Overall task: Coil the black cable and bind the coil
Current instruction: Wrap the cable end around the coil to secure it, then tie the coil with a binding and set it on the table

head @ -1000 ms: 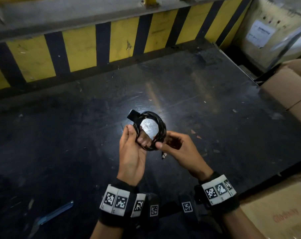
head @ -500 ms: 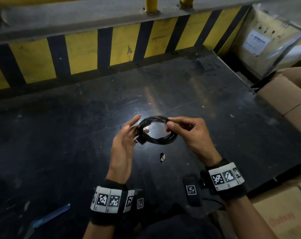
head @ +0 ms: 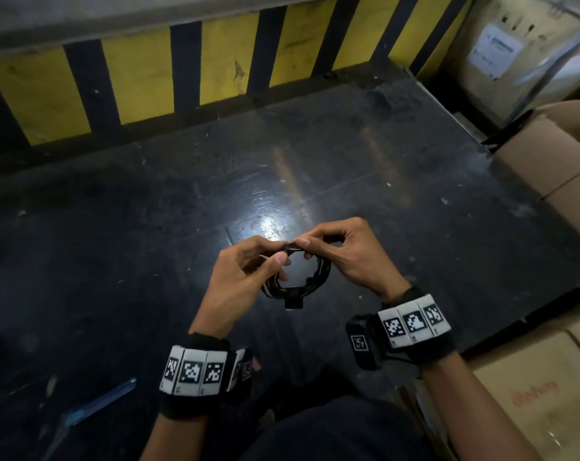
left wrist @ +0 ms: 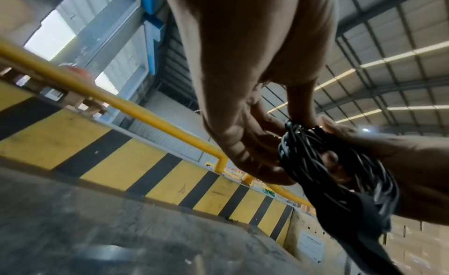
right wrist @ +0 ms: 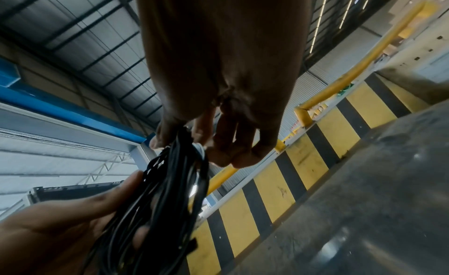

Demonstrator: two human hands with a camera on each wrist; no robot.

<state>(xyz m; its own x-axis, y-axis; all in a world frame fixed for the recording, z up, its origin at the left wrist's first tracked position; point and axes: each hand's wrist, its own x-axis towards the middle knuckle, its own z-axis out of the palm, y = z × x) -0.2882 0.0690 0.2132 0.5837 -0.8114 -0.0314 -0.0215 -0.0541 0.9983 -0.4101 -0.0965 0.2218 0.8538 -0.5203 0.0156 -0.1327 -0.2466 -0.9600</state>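
The black cable coil (head: 310, 282) is a small ring of several loops, held in the air above the dark table (head: 149, 227). My left hand (head: 248, 271) grips its left side, with fingers curled through the loops (left wrist: 303, 160). My right hand (head: 335, 251) pinches the coil's top strands between thumb and forefinger (right wrist: 179, 142). A black plug (head: 293, 302) hangs at the coil's near bottom edge. A small pale piece (right wrist: 200, 149) shows at the right fingertips; I cannot tell what it is.
A yellow and black striped barrier (head: 215, 68) runs along the table's far edge. Cardboard boxes (head: 548, 154) stand to the right and near right (head: 541, 394). A blue strip (head: 99, 402) lies at the near left of the table.
Both hands came closer together and lower. The coil turned so its plug went from the left side to the near bottom. The right hand moved to the coil's top, next to the left fingers.
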